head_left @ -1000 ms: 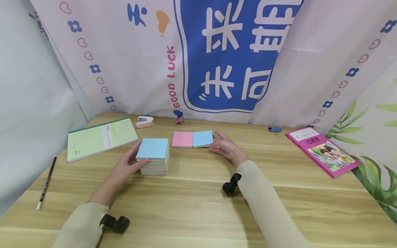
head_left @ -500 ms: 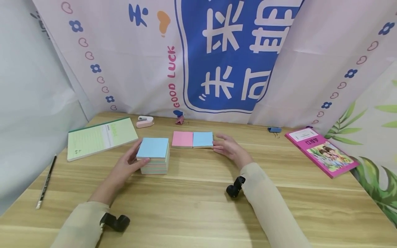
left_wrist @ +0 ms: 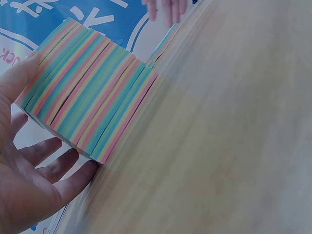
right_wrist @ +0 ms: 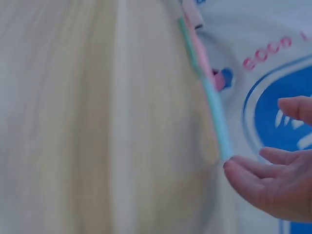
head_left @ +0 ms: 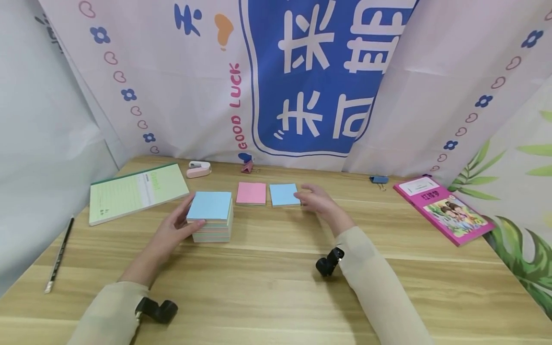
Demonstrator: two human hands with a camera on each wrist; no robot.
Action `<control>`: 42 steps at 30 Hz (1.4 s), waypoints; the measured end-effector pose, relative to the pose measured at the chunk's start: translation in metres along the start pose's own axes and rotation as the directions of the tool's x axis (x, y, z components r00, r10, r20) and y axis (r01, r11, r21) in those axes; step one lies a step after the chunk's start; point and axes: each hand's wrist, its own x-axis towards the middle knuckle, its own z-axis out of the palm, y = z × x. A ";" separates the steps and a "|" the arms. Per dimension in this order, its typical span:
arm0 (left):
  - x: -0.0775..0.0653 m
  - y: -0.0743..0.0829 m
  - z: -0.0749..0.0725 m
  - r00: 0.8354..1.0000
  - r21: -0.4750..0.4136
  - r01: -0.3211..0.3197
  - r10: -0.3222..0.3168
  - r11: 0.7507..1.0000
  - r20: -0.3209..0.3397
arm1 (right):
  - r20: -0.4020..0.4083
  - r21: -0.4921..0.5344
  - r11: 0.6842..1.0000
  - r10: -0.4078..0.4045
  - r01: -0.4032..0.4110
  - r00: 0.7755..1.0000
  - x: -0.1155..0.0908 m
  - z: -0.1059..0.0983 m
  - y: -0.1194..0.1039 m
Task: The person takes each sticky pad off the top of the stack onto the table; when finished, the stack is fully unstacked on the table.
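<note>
Left of the frame's centre we see the left hand [head_left: 171,233] holding a striped paper stack [head_left: 211,214] on the worktop [head_left: 254,292]. Near the centre, the right hand [head_left: 321,202], its grip loose, touches the blue notepad [head_left: 282,195], right of a pink notepad [head_left: 251,193].

Matt paper stack [head_left: 210,206], smooth wooden table [head_left: 258,287]

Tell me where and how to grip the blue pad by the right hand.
Probably best pinch the blue pad by its near and far edges, coming from the right: it lies flat and thin, with the right hand there and the pink pad close on its left.
</note>
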 end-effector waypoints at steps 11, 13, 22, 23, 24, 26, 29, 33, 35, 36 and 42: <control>0.000 0.002 0.001 1.000 -0.018 -0.028 0.028 0.999 0.001 | 0.331 0.046 0.977 -0.212 0.209 0.919 -0.020 0.073 -0.039; 0.000 0.001 0.001 1.000 -0.014 -0.021 0.022 1.000 0.002 | 0.366 0.052 0.973 -0.228 0.225 0.902 -0.020 0.089 -0.038; 0.001 -0.001 0.003 1.000 -0.003 -0.031 0.031 1.000 0.003 | 0.328 0.009 0.970 -0.233 0.244 0.915 -0.019 0.131 -0.029; 0.000 -0.001 0.002 1.000 -0.003 -0.030 0.030 1.000 0.000 | 0.322 0.016 0.967 -0.246 0.254 0.914 -0.019 0.133 -0.027; 0.000 -0.001 0.002 1.000 -0.007 -0.029 0.029 1.000 -0.002 | 0.317 0.018 0.963 -0.259 0.267 0.912 -0.018 0.134 -0.026; 0.000 -0.001 0.002 1.000 -0.009 -0.031 0.031 0.999 -0.002 | 0.305 0.020 0.957 -0.283 0.291 0.909 -0.018 0.135 -0.025; 0.000 -0.001 0.002 0.999 -0.033 -0.049 0.049 0.998 0.009 | 0.278 0.029 0.954 -0.295 0.299 0.914 -0.017 0.133 -0.022; 0.000 -0.001 0.002 0.997 -0.052 -0.069 0.070 0.996 0.024 | 0.272 0.102 0.962 -0.272 0.253 0.923 -0.019 0.121 -0.020; -0.001 -0.001 0.002 0.997 -0.033 -0.072 0.073 0.997 0.025 | 0.288 0.189 0.962 -0.247 0.198 0.925 -0.021 0.112 -0.021; -0.001 -0.001 0.002 0.997 -0.025 -0.074 0.074 0.997 0.025 | 0.299 0.241 0.956 -0.235 0.165 0.925 -0.021 0.108 -0.021; 0.000 0.000 0.002 0.997 -0.021 -0.072 0.072 0.997 0.024 | 0.367 0.474 0.879 -0.244 0.045 0.898 -0.021 0.073 -0.016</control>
